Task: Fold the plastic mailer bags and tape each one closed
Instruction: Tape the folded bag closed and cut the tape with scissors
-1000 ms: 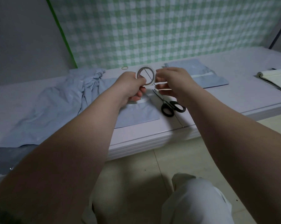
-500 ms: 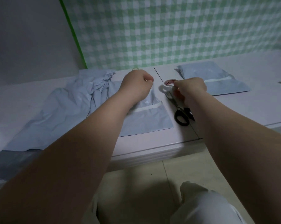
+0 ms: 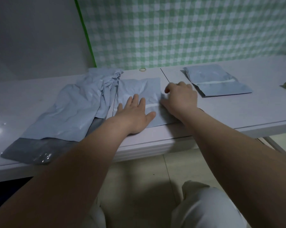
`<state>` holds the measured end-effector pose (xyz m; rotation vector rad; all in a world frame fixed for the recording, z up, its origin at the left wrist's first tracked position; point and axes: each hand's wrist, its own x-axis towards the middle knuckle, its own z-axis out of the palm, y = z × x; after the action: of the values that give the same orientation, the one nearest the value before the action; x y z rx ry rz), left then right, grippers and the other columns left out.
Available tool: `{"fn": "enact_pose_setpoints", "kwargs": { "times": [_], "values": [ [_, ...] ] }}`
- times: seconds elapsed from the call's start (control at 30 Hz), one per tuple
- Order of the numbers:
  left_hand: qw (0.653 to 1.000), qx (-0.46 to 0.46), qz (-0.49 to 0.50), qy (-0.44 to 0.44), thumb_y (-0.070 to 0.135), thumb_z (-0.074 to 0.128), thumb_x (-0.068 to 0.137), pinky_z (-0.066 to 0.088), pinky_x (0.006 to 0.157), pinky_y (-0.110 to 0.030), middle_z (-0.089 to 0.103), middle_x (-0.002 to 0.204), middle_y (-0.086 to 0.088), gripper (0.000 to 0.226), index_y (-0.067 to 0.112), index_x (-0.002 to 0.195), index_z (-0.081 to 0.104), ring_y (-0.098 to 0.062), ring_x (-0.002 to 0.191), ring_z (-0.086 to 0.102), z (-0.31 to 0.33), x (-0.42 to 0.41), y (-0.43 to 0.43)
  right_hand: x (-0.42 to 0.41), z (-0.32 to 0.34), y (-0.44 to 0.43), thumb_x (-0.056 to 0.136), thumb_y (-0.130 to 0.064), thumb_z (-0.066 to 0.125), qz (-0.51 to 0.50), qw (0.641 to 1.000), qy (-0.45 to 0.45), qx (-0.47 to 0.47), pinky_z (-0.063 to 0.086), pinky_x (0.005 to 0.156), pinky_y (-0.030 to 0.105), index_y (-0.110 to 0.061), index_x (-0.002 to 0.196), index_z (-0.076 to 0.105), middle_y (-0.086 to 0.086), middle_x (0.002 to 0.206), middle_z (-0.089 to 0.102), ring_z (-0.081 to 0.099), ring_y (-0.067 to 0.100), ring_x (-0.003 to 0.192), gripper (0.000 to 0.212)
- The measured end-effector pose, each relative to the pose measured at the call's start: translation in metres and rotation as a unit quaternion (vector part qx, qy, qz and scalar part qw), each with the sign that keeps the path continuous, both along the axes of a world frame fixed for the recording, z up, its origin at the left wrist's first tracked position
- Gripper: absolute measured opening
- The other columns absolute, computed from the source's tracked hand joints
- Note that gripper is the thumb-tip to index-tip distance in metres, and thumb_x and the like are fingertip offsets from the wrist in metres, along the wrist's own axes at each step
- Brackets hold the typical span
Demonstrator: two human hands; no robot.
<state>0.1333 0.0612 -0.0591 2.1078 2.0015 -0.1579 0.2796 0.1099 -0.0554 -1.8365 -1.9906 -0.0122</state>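
"On the white table (image 3: 237,112), what lies in the middle?"

"A blue mailer bag (image 3: 139,89). It is folded and lies flat, close to the front edge. A white strip (image 3: 153,106) runs across it."

"Where is the left hand?"

"The left hand (image 3: 134,116) lies flat on the near part of that bag. Its fingers are straight and a little spread. The thumb sticks out to the side, just below the white strip."

"And the right hand?"

"The right hand (image 3: 180,97) is at the right edge of the same bag. Its back faces up and its fingers are bent down. They are hidden under the hand, so I cannot tell if they pinch anything."

"Are there more bags?"

"Yes. A heap of blue bags (image 3: 69,112) lies to the left, all wrinkled, right up against the middle bag. One has a dark grey end near the front edge. Another folded bag (image 3: 218,83) lies to the right, apart from both hands, with a white strip of its own."

"What is the little ring at the back?"

"A rubber band (image 3: 142,69), close to the wall with green and white checks (image 3: 188,30)."

"And down below?"

"A knee in white trousers (image 3: 204,203)."
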Motion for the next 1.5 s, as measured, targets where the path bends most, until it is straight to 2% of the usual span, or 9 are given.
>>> {"fn": "enact_pose_setpoints", "kwargs": {
  "times": [0.27, 0.43, 0.57, 0.8, 1.0, 1.17, 1.37, 1.43, 1.5],
  "values": [
    [0.999, -0.001, 0.037, -0.009, 0.066, 0.016, 0.092, -0.002, 0.118, -0.044, -0.018, 0.157, -0.016, 0.080, 0.019, 0.152, -0.009, -0.032, 0.146, -0.014, -0.003, -0.003, -0.004, 0.006, 0.002, -0.003, 0.094, -0.031, 0.049, -0.073, 0.996, -0.014, -0.039, 0.032, 0.095, 0.036, -0.025, 0.123, 0.057, 0.008, 0.126, 0.051, 0.041, 0.029, 0.121, 0.031],
    [0.986, 0.130, 0.092, -0.055, 0.049, 0.034, 0.096, 0.037, 0.102, -0.045, 0.040, 0.138, -0.025, 0.056, 0.005, 0.125, 0.053, -0.040, 0.126, 0.040, 0.009, -0.014, 0.013, -0.002, 0.007, 0.017, 0.090, -0.015, 0.047, -0.034, 0.997, 0.071, -0.025, 0.038, 0.076, 0.029, -0.014, 0.109, 0.065, 0.011, 0.113, 0.062, 0.054, 0.031, 0.108, 0.026],
    [0.956, 0.197, 0.162, -0.142, 0.029, 0.046, 0.089, 0.041, 0.095, -0.037, 0.048, 0.126, -0.023, 0.032, 0.008, 0.106, 0.062, -0.036, 0.115, 0.048, 0.015, -0.030, 0.047, -0.011, 0.018, 0.038, 0.087, -0.009, 0.046, -0.016, 0.988, 0.141, -0.068, 0.039, 0.074, 0.025, -0.013, 0.107, 0.066, 0.010, 0.112, 0.066, 0.058, 0.029, 0.106, 0.029],
    [0.867, 0.194, 0.301, -0.347, 0.015, 0.048, 0.092, 0.040, 0.090, -0.026, 0.049, 0.137, -0.010, 0.049, 0.015, 0.140, 0.040, -0.027, 0.121, 0.050, 0.017, -0.039, 0.093, -0.031, 0.035, 0.061, 0.095, -0.007, 0.041, -0.021, 0.987, 0.062, -0.146, 0.045, 0.091, 0.031, 0.000, 0.107, 0.061, 0.017, 0.118, 0.062, 0.058, 0.033, 0.111, 0.024],
    [0.811, 0.132, 0.358, -0.444, 0.011, 0.054, 0.091, 0.049, 0.088, -0.036, 0.061, 0.112, -0.016, 0.034, 0.001, 0.123, 0.056, -0.024, 0.097, 0.057, 0.023, -0.049, 0.101, -0.045, 0.039, 0.072, 0.097, -0.012, 0.038, -0.002, 0.982, 0.038, -0.182, 0.043, 0.083, 0.029, 0.004, 0.110, 0.059, 0.018, 0.119, 0.060, 0.056, 0.033, 0.110, 0.029],
    [0.682, 0.139, 0.367, -0.617, 0.002, 0.053, 0.088, 0.048, 0.094, -0.048, 0.063, 0.101, -0.020, 0.012, 0.001, 0.095, 0.062, -0.032, 0.098, 0.062, 0.022, -0.057, 0.104, -0.039, 0.029, 0.074, 0.099, -0.016, 0.034, 0.024, 0.972, 0.217, -0.090, 0.030, 0.074, 0.026, -0.011, 0.102, 0.049, 0.016, 0.116, 0.057, 0.049, 0.029, 0.094, 0.017],
    [0.705, 0.165, 0.305, -0.619, 0.009, 0.045, 0.095, 0.050, 0.085, -0.043, 0.059, 0.088, -0.015, 0.024, 0.015, 0.075, 0.056, -0.026, 0.087, 0.058, 0.019, -0.058, 0.097, -0.041, 0.035, 0.067, 0.100, -0.023, 0.036, 0.039, 0.964, 0.255, -0.070, 0.030, 0.073, 0.026, -0.006, 0.114, 0.053, 0.014, 0.114, 0.059, 0.048, 0.027, 0.093, 0.028],
    [0.724, 0.140, 0.301, -0.604, 0.022, 0.061, 0.083, 0.051, 0.089, -0.042, 0.061, 0.103, -0.014, 0.015, 0.010, 0.092, 0.060, -0.027, 0.094, 0.061, 0.018, -0.059, 0.093, -0.040, 0.033, 0.067, 0.098, -0.026, 0.039, 0.049, 0.972, 0.202, -0.107, 0.031, 0.078, 0.026, -0.005, 0.121, 0.052, 0.015, 0.123, 0.057, 0.051, 0.031, 0.110, 0.034],
    [0.762, 0.117, 0.307, -0.559, 0.035, 0.072, 0.067, 0.051, 0.093, -0.044, 0.057, 0.121, -0.008, 0.069, 0.008, 0.126, 0.051, -0.029, 0.104, 0.061, 0.018, -0.061, 0.089, -0.037, 0.031, 0.063, 0.096, -0.030, 0.043, 0.050, 0.972, 0.179, -0.142, 0.030, 0.078, 0.025, -0.004, 0.128, 0.046, 0.015, 0.128, 0.054, 0.048, 0.031, 0.118, 0.041]
  ]
}}
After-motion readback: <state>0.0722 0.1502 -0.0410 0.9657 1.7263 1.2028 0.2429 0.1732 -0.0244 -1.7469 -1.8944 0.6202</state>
